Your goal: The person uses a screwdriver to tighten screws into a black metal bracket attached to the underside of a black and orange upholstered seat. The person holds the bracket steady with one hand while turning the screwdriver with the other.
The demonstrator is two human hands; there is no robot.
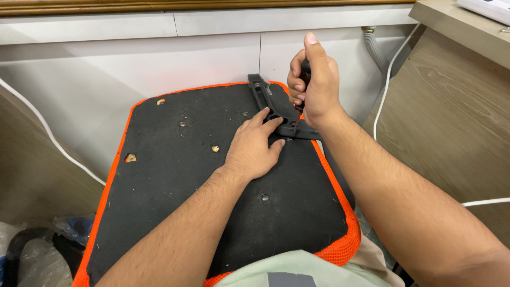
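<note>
Meanwhile, right hand (pixel 314 79) fisted around screwdriver (pixel 300 98), left hand (pixel 254 146) open, flat on black bracket (pixel 271 106).

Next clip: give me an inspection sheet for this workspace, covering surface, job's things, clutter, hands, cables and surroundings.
Surface: upturned chair seat, black underside with orange edging, several screw holes showing.
Job's things: black bracket lying on the seat's far right edge; dark-handled screwdriver set upright on it.
Clutter: plastic bag on the floor at lower left.
Hands: left hand pressed flat on the bracket; right hand fisted round the screwdriver handle.
Cables: white cable at left; white cable at right; grey ribbed hose.
Surroundings: white wall panels; wooden cabinet at right.
</note>
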